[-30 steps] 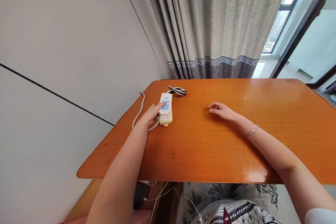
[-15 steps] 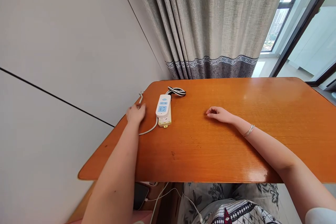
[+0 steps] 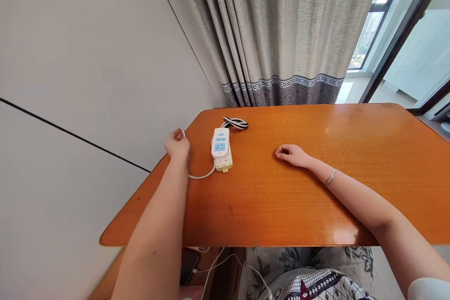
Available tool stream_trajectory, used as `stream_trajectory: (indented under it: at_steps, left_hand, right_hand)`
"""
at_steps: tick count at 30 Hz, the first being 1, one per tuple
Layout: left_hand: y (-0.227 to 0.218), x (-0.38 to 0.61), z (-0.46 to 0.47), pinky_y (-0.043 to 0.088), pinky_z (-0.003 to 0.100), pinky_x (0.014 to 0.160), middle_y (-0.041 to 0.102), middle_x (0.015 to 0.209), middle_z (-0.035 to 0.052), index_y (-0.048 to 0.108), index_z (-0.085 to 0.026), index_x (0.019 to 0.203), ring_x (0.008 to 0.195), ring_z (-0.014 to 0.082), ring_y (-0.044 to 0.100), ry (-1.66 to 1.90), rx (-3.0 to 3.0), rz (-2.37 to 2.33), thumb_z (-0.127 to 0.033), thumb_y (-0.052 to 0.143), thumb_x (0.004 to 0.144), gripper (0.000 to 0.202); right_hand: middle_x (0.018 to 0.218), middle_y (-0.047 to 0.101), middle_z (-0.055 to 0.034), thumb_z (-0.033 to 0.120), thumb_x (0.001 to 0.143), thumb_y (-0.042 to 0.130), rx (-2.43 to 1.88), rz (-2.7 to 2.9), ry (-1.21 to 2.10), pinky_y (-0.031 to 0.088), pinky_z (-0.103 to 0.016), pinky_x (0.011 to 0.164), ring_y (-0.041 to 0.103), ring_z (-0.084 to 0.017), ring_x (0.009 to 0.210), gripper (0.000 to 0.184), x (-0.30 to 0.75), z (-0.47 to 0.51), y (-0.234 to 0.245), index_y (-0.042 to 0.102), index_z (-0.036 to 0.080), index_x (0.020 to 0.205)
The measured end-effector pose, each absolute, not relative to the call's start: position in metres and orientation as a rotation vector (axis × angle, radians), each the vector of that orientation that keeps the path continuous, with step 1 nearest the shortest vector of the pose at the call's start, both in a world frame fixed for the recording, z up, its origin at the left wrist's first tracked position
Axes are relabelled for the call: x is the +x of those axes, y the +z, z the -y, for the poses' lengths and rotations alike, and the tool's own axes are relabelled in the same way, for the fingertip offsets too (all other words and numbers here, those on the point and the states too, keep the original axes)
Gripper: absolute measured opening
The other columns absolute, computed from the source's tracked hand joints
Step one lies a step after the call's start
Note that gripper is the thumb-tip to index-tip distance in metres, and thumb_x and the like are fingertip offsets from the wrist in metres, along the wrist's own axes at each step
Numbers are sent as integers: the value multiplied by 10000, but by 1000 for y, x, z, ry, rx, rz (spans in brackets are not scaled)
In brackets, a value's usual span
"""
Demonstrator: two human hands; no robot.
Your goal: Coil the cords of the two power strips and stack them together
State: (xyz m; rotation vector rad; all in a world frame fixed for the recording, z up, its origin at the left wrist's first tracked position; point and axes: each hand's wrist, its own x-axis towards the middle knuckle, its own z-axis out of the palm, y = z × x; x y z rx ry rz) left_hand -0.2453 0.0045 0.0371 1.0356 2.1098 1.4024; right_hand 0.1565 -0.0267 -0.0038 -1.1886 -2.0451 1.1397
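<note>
A white power strip [image 3: 220, 143] with blue sockets lies on a yellowish strip [image 3: 225, 165] near the far left of the orange wooden table [image 3: 298, 197]. My left hand [image 3: 177, 144] is at the table's left edge, closed around the white cord [image 3: 201, 176] that loops from the strips. My right hand [image 3: 291, 154] rests on the tabletop in the middle, fingers loosely curled, holding nothing. A silver bracelet [image 3: 330, 177] is on that wrist.
A black-and-white striped cable bundle [image 3: 237, 123] lies behind the strips. A grey curtain [image 3: 281, 33] hangs past the far edge, a grey wall [image 3: 77, 79] runs along the left. Under the table are a dark phone [image 3: 188, 265] and white cables [image 3: 225, 262].
My left hand left the top of the power strip, moved left to the table edge and took hold of the white cord. The cord's loop shifted. My right hand stayed put.
</note>
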Motion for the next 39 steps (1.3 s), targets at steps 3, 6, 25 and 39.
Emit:
stream_trajectory:
  at_steps: [3,6,25,39]
  left_hand:
    - [57,-234,-3,486,562,1052,594,1468,127,519,-198,1416,1368,411,515,1624,1238,-2106,-393,630,815,642]
    - [78,-212,5,516,556,976,673,1373,29,596,-295,1356,1299,408,569,1604,1508,-2012,-438,627,825,550]
    - [65,-95,60,159,693,1189,517,1528,157,760,-295,1217,1475,410,354,-99,2554,-2016,-189,538,932,377]
    - [49,-146,39,472,689,962,271,1680,162,592,-274,1442,1462,487,329,-337,2098,-2370,-225,455,920,542]
  right_hand:
    - [955,740,-41,306,876,627,-1199,2055,1124,482,-321,828,638,-181,876,140,157,27,-4,715,202,910]
    - [955,742,-39,311,875,631,-1209,2059,1114,475,-323,816,635,-182,866,139,157,28,-3,717,208,910]
    - [934,741,-33,300,879,625,-1207,2080,1078,466,-294,777,622,-164,832,140,156,29,-6,719,199,907]
    - [936,750,-39,271,886,625,-1206,2116,1014,454,-299,772,621,-164,825,123,156,30,-6,722,197,894]
